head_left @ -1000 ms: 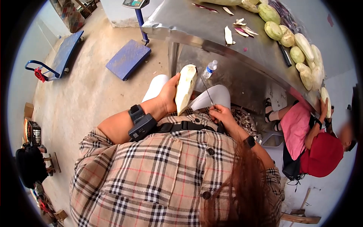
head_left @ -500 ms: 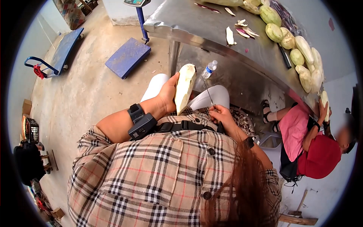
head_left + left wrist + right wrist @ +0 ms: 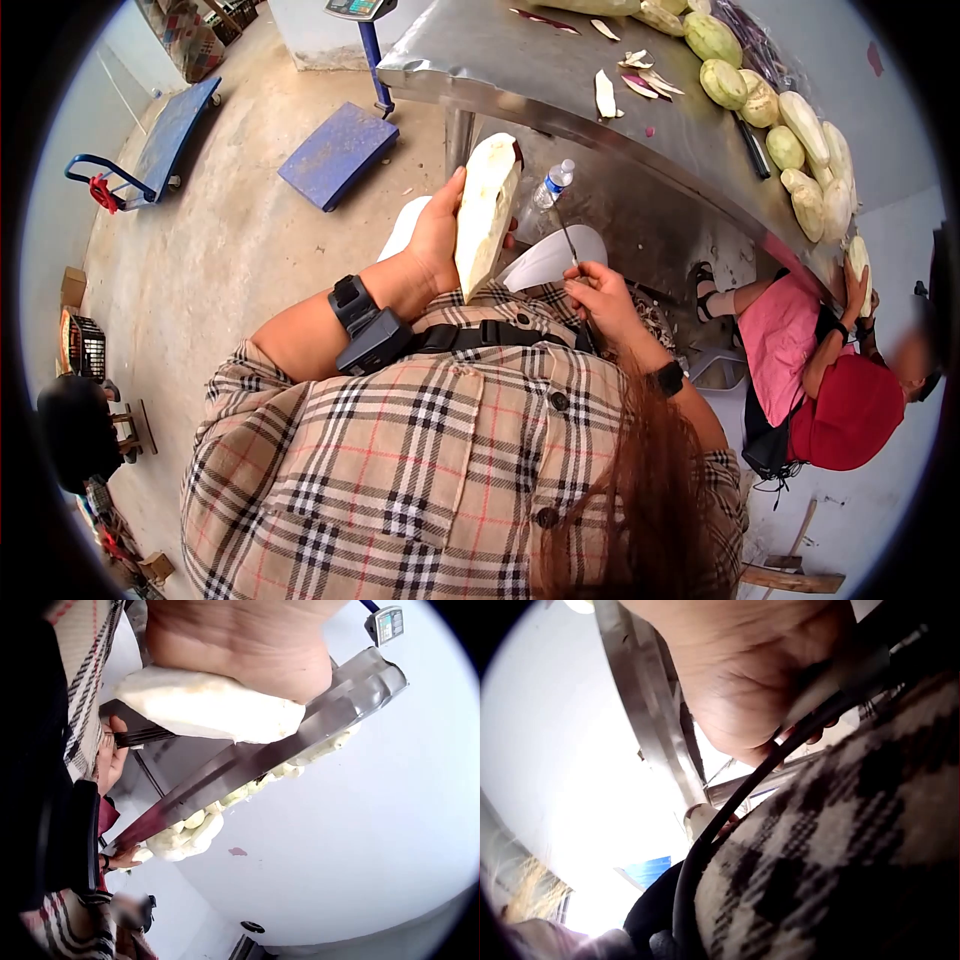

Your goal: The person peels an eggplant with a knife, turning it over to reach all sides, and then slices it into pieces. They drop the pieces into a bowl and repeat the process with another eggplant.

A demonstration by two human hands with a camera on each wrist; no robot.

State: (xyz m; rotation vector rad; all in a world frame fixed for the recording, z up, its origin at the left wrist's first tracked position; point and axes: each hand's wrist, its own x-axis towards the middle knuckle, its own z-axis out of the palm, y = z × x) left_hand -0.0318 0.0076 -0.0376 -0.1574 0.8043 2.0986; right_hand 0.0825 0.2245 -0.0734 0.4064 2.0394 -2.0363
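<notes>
My left hand (image 3: 437, 240) grips a long, pale peeled vegetable (image 3: 485, 212) and holds it upright over my lap, its tip near the edge of the steel table (image 3: 520, 70). The left wrist view shows the same vegetable (image 3: 206, 705) under my palm. My right hand (image 3: 600, 300) grips a thin knife (image 3: 568, 240), its blade pointing up just right of the vegetable and apart from it. In the right wrist view only the palm (image 3: 742, 682) and my checked shirt show.
Several peeled vegetables (image 3: 800, 150) and peel scraps (image 3: 605, 95) lie on the table. A water bottle (image 3: 553, 184) stands under it. A person in pink with a red cap (image 3: 850, 410) sits at the right. A blue platform scale (image 3: 338, 152) and a blue trolley (image 3: 165, 135) stand on the floor.
My left hand has lifted the vegetable higher, toward the table edge. My right hand with the knife has shifted slightly up and to the right.
</notes>
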